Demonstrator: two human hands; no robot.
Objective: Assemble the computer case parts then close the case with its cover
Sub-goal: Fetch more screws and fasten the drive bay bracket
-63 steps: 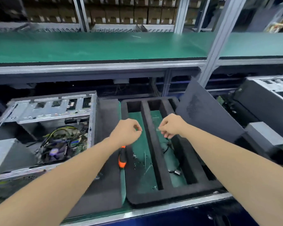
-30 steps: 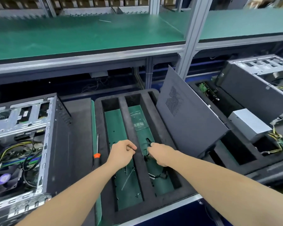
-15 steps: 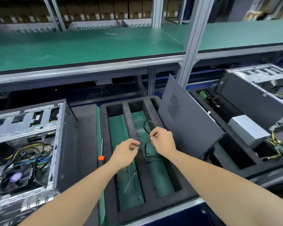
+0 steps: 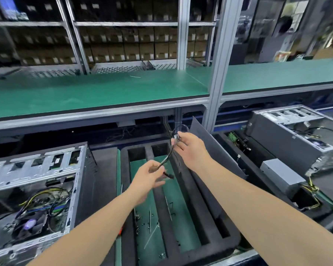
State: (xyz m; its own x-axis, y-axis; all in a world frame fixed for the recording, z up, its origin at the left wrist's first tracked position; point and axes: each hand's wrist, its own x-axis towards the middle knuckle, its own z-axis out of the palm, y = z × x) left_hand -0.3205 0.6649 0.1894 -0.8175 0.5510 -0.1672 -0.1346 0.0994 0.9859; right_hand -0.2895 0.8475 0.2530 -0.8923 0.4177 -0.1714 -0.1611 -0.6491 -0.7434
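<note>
A thin black cable [image 4: 166, 158] stretches between my two hands above the black foam tray [image 4: 206, 212]. My left hand [image 4: 148, 179] pinches its lower end, where a small dark connector sticks out. My right hand [image 4: 190, 148] is raised higher and grips the upper end, with a loop of wire above the fingers. The open computer case [image 4: 37, 189] lies at the left, showing its fan and coloured wires. Its dark grey cover panel [image 4: 217, 156] leans upright against the tray's right side, behind my right forearm.
Loose screws and thin metal rods lie in the tray's green-floored slots [image 4: 152, 219]. A second open case [image 4: 296, 129] and a grey power supply [image 4: 281, 173] with yellow wires sit at the right. A green shelf [image 4: 104, 91] runs overhead.
Both hands have lifted out of the tray with the cable, the right hand rising higher and pulling it taut. The view has tilted up.
</note>
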